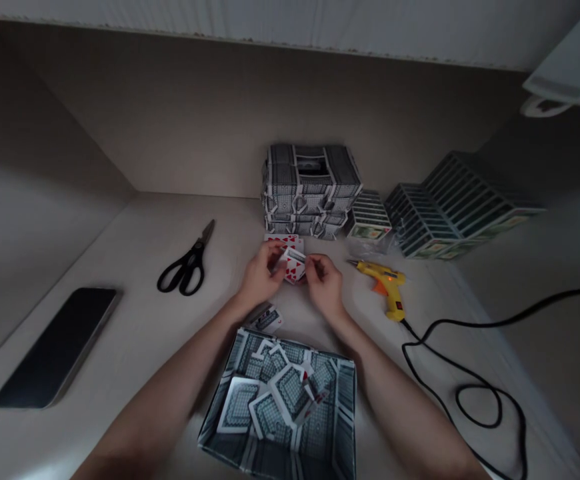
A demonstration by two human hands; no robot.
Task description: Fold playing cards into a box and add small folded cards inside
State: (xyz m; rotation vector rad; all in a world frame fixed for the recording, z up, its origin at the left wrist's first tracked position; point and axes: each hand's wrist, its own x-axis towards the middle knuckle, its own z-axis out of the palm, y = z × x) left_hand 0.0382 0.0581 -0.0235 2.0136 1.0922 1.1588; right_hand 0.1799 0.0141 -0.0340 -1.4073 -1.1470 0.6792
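Note:
Between my two hands is a playing card (pixel 295 265) with red pips, its upper edge folded over to show a strip of patterned back. My left hand (pixel 264 270) grips its left side, with the fingers closed. On the right side, my right hand (pixel 324 280) pinches the card's edge. Just behind lies another red-pipped card (pixel 284 239) on the table. Nearer to me, below my left wrist, rests a folded card (pixel 269 319). Between my forearms stands an open box made of cards (pixel 346 400), with several loose cards (pixel 240 407) inside.
Behind my hands stand stacked card-built boxes (pixel 315 193). Stacks of card packs (pixel 450 207) fill the back right. A yellow glue gun (pixel 390 287) lies right, its black cord (pixel 463 363) looping forward. Black scissors (pixel 187 267) and a phone (pixel 57 347) lie left. A shelf (pixel 270 27) overhangs.

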